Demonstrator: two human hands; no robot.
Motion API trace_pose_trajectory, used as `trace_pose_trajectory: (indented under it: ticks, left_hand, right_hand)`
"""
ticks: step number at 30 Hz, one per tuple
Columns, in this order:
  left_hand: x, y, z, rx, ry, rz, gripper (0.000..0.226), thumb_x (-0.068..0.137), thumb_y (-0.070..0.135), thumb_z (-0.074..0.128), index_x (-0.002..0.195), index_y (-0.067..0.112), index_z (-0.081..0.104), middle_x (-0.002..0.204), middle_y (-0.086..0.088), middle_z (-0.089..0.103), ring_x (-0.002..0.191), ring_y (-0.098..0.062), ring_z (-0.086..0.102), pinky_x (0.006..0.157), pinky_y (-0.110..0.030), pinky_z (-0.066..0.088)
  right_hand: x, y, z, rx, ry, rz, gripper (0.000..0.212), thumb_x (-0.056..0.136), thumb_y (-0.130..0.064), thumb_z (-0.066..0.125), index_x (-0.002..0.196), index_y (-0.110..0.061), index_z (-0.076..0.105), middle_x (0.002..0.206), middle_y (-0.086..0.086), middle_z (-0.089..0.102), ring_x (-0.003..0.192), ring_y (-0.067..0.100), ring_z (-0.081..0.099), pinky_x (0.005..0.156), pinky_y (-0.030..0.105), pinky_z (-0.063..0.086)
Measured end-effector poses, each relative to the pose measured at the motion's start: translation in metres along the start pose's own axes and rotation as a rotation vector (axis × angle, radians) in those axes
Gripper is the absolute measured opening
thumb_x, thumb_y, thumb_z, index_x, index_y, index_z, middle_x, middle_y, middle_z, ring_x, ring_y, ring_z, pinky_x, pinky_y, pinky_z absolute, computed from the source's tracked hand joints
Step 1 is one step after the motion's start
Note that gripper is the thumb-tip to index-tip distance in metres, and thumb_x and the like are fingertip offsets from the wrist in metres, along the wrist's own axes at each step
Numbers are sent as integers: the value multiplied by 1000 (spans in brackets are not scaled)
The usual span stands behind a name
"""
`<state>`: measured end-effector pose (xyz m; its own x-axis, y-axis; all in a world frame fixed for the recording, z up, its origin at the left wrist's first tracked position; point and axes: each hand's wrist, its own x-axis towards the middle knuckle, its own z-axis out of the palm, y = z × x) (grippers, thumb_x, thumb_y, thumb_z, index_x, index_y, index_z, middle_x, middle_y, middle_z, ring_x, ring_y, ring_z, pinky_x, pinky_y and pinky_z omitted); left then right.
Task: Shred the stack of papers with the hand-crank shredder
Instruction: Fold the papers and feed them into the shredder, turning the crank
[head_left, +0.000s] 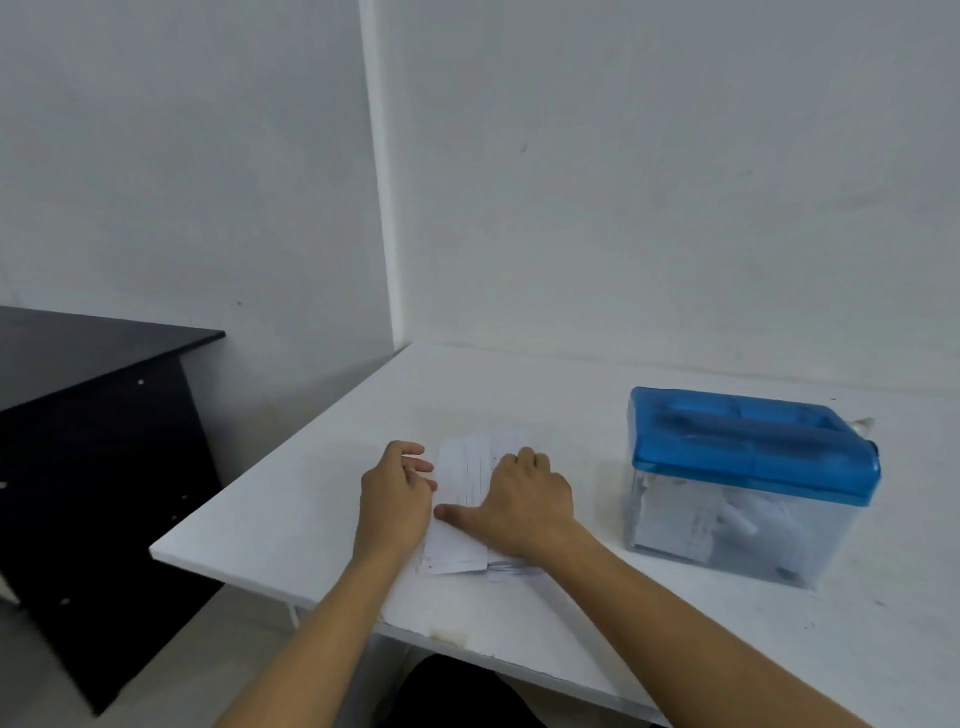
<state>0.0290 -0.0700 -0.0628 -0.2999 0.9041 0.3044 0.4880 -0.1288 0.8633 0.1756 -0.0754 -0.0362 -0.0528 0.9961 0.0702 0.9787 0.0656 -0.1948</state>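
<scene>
A loose stack of white papers (466, 475) lies on the white table (519, 389) in front of me. My left hand (395, 493) sits at the stack's left edge with its fingers bent against the sheets. My right hand (524, 499) lies on top of the stack, thumb stretched left across the paper. To the right stands the hand-crank shredder (748, 447), a blue lid on a clear bin (717, 535) holding paper shreds. A small crank part shows at its far right side (865, 423). Neither hand touches the shredder.
A dark desk (93, 364) stands to the left, apart from the white table. White walls meet in a corner behind the table. The table's near edge runs diagonally below my forearms, with a dark shape under it.
</scene>
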Motion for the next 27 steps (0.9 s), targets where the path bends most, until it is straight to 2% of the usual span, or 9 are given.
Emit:
trace_pose_trajectory:
  ticks: [2,5,9,11,14,17,20,23,27]
  left_hand:
    - [1,1,1,-18,10,2,32,97,-5,36,110,14,58,100,-1,67,82,-9,69,70,-17,49]
    - [2,1,1,-21,15,5,31,96,-6,37,108,13,59,98,0,66,84,-12,69,70,-17,48]
    - [-1,0,1,41,-23,31,25,97,1,46,109,20,57,103,2,65,88,-6,61,74,-22,48]
    - [0,-2,2,111,-74,56,20,99,11,51,113,24,56,109,5,62,91,-6,58,74,-21,44]
    - [0,-3,8,330,-170,136,27,99,29,54,126,24,56,123,9,53,114,-12,49,88,-27,44]
    - [-3,-1,12,531,-212,208,44,99,48,49,135,24,55,131,7,47,125,-15,41,100,-31,41]
    - [-5,3,15,667,-220,201,65,93,68,44,141,24,48,137,4,43,129,-18,37,104,-32,35]
    - [-6,6,15,772,-209,149,85,80,87,37,135,23,49,137,1,42,128,-21,36,104,-34,33]
    - [-2,4,13,718,-225,106,93,75,89,44,142,25,48,138,3,42,131,-21,34,107,-35,32]
  right_hand:
    - [2,1,5,18,8,22,95,73,-88,48,127,-10,51,128,9,51,119,29,47,95,41,43]
    - [4,5,3,117,-32,49,68,78,-78,58,104,-15,52,123,8,52,118,29,46,94,41,42]
    - [9,19,-3,411,-76,61,38,87,-51,66,78,-19,47,88,1,54,87,22,52,64,28,41]
    - [10,27,-10,602,-58,78,26,91,-40,66,87,-16,57,89,0,60,82,20,57,57,23,42]
    - [8,37,-17,794,-12,152,33,93,-36,67,111,-9,63,109,4,67,98,23,64,72,27,51]
    - [8,43,-14,854,-15,215,36,92,-39,68,111,-10,59,110,4,65,97,24,63,70,29,51]
    - [8,45,-9,895,1,230,40,91,-40,69,116,-10,61,111,5,68,98,23,65,78,32,56]
    - [5,45,-9,943,1,208,35,93,-36,67,119,-13,64,113,3,69,100,22,66,81,33,57]
    - [4,46,-11,1076,-38,229,33,95,-30,64,124,-16,64,116,4,70,102,24,68,90,42,58]
